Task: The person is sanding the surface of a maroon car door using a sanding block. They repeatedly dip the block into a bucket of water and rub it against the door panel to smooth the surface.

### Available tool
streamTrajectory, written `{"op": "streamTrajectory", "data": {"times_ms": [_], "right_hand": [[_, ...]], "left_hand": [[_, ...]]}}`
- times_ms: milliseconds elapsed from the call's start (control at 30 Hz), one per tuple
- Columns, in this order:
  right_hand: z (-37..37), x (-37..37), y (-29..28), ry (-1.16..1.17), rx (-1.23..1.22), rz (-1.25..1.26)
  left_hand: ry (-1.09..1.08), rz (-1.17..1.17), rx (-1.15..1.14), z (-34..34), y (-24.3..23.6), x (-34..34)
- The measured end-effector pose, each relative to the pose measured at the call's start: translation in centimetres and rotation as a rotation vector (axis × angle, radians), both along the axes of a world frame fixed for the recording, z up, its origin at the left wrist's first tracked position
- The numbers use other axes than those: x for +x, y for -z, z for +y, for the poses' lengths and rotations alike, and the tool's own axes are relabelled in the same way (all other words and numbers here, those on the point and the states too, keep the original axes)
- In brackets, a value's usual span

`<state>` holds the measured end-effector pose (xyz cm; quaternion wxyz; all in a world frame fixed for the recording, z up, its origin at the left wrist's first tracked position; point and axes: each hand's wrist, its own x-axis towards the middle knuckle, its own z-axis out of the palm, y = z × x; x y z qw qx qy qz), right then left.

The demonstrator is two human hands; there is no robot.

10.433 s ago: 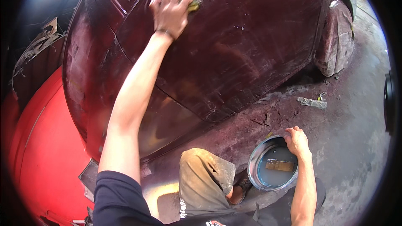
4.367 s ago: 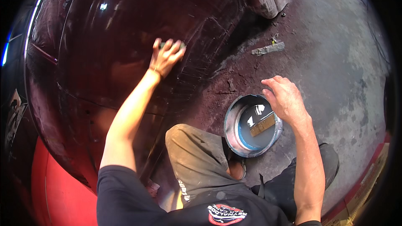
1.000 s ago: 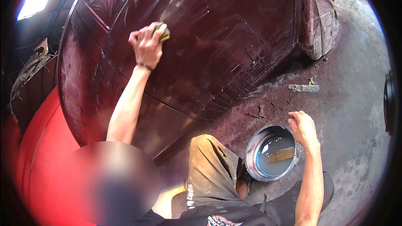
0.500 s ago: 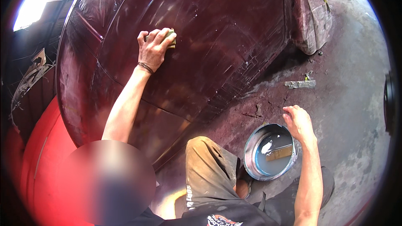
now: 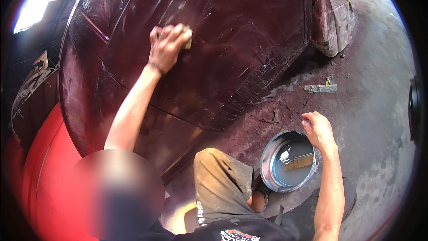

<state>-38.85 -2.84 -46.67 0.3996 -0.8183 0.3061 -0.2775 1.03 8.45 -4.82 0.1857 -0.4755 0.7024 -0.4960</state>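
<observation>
My left hand (image 5: 166,47) is stretched out over a large dark maroon car panel (image 5: 214,62). Its fingers wrap round a small yellow-green sanding block (image 5: 187,40), which they press against the glossy surface; most of the block is hidden by the hand. Lower right, my right hand (image 5: 317,128) hangs loosely beside the rim of a metal bucket (image 5: 265,163), its fingers bent and apart, holding nothing visible. Cloudy water (image 5: 290,177) stands in the bucket, and a tan rectangular block (image 5: 298,162) lies in it.
A wheel wrapped in maroon-stained plastic (image 5: 332,22) is at the upper right. A crumpled strip of tape (image 5: 320,88) lies on the dusty concrete floor (image 5: 374,120). Red bodywork (image 5: 49,165) stands at the left, and my bent knee (image 5: 218,174) is close below the panel.
My left hand has slid slightly up and to the right across the panel with the sanding block. My right hand has stayed beside the bucket.
</observation>
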Motion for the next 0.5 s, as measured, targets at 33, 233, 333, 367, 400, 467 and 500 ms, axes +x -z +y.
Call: {"op": "streamTrajectory", "data": {"times_ms": [33, 233, 333, 367, 400, 467, 500], "right_hand": [[-0.2, -0.2, 0.0, 0.008, -0.012, -0.003], [0.8, -1.1, 0.0, -0.007, -0.034, 0.036], [2.0, -0.3, -0.6, -0.046, -0.017, 0.035], [2.1, -0.3, -0.7, -0.046, -0.030, 0.036], [2.4, -0.1, -0.8, -0.049, -0.042, 0.036], [2.3, -0.3, -0.8, -0.065, -0.042, 0.044], [2.1, -0.9, -0.6, -0.050, -0.048, 0.051]], "left_hand": [[-0.025, -0.006, 0.014, 2.3, 0.7, 0.0], [-0.015, -0.109, -0.006, -9.3, -1.8, -2.3], [-0.023, -0.094, -0.089, -17.7, -2.9, -5.1], [-0.057, -0.084, -0.124, -19.1, -2.4, -6.3], [-0.065, -0.053, -0.162, -19.0, -1.9, -6.1], [-0.022, -0.102, -0.056, -15.1, -0.5, -3.6], [0.017, -0.061, -0.016, -12.0, 1.0, -3.8]]}}
